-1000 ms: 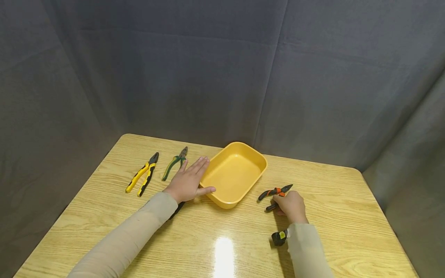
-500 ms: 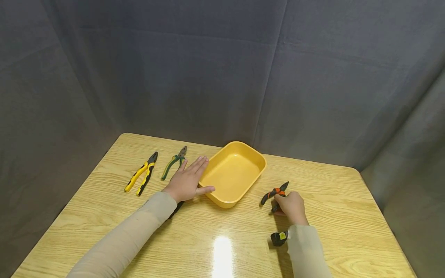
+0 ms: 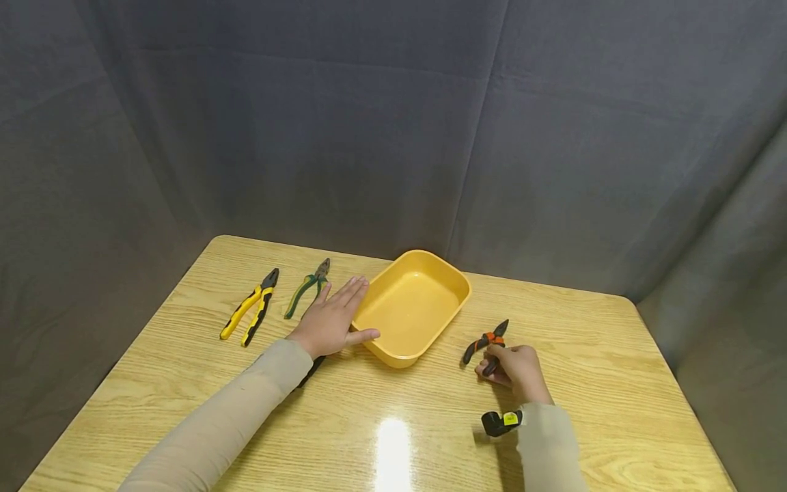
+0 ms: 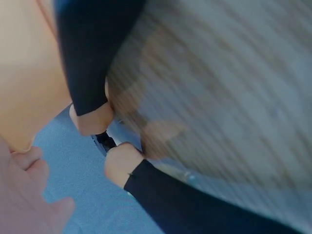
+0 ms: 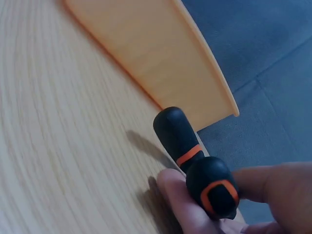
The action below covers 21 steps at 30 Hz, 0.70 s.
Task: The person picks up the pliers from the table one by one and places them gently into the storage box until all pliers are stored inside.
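The orange-and-black pliers (image 3: 486, 344) lie at the right of the table (image 3: 393, 417), their long axis slanting from near-left to far-right, the dark metal nose pointing up and away toward the far right. Rounded rubbery handles with orange bands point near. The right hand (image 3: 516, 369) pinches one handle between curled fingers (image 5: 183, 207) and thumb. Just left sits a smooth yellow plastic tray (image 3: 410, 307), rectangular with rounded corners. The left hand (image 3: 332, 321) rests flat, fingers straight, touching the tray's left wall. Further left lie green pliers (image 3: 307, 287) and yellow pliers (image 3: 251, 307).
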Each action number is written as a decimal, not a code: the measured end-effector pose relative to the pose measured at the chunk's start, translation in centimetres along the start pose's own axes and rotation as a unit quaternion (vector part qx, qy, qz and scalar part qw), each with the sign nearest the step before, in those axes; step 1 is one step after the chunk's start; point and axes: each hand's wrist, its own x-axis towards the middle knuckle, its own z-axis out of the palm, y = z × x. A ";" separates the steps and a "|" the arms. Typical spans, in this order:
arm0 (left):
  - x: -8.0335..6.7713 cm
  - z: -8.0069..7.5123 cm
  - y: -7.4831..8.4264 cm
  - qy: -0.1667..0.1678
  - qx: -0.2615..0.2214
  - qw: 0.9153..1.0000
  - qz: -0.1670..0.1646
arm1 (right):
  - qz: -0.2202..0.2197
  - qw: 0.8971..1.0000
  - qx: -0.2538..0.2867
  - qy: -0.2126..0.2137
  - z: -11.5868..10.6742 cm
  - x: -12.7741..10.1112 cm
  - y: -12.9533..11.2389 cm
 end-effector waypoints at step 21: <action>0.1 0.5 -0.3 0.009 -0.023 1.000 -0.003 | 0.049 0.972 0.222 -0.067 -0.3 0.2 0.7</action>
